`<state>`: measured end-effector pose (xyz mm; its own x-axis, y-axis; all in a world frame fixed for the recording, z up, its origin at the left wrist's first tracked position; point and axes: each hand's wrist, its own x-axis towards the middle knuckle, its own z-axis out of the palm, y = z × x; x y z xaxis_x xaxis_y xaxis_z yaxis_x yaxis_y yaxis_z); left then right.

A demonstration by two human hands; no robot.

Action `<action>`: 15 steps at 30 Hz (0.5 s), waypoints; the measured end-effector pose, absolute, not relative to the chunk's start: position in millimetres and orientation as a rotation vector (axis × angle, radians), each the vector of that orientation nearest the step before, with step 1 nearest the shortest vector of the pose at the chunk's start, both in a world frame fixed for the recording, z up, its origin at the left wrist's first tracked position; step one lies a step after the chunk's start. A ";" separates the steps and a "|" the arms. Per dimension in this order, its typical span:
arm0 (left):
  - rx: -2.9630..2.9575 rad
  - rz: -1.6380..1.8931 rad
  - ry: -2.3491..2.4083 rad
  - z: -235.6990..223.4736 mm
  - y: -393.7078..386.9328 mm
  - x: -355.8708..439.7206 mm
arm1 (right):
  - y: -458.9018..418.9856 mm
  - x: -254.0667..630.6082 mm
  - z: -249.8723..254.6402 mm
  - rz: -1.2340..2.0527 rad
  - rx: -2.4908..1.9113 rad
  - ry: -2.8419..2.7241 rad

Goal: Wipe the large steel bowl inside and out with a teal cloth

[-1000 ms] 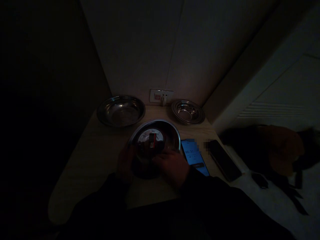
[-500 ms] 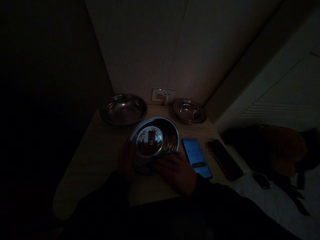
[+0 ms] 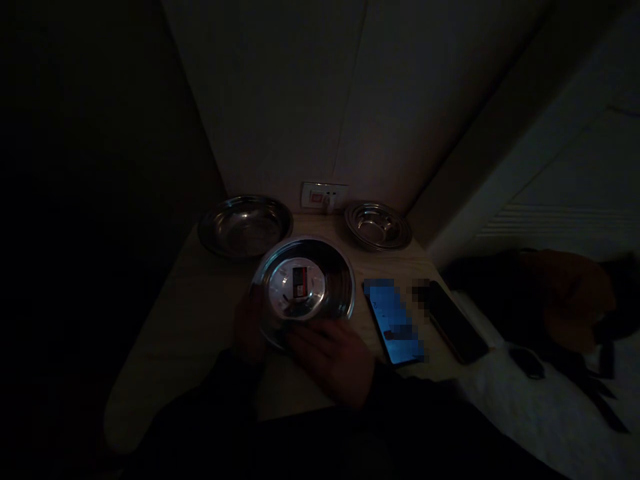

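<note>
A shiny metal bowl stands at the middle of the small table, tilted slightly toward me. On its inner bottom is a dark label with a red edge. My left hand is closed round the bowl's left rim, its fingers mostly lost in the dark. Across the near rim lies my right hand, fingers pressed together and reaching to the left. A dark patch shows under those fingertips; whether it is a cloth or shadow I cannot tell.
A wide metal basin stands at the back left, and smaller nested metal bowls at the back right. A lit phone and a dark phone-like object lie to the right. Behind is a wall socket.
My right hand has slid left and nearer to me along the bowl's near rim. My left hand stays at the left side. The phone's screen looks different.
</note>
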<state>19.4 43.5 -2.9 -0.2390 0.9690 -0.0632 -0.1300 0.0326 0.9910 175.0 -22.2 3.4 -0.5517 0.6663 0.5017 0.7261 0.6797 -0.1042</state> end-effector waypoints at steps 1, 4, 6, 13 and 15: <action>0.984 1.404 1.314 -2.0 43.7 19.9 | -21.2 184.6 4.5 -0.185 -1.056 -2.413; 0.975 1.398 1.268 -1.0 45.6 20.8 | -19.7 206.2 6.9 -0.256 -1.035 -2.475; 0.949 1.415 1.243 -1.1 46.7 20.6 | -20.2 209.4 5.9 -0.294 -1.014 -2.462; 1.049 1.450 1.165 -9.0 41.1 19.3 | -23.5 191.2 -6.2 -0.257 -1.099 -2.303; 1.088 1.358 1.161 -15.1 39.9 19.9 | -23.7 183.2 -6.9 -0.214 -1.114 -2.242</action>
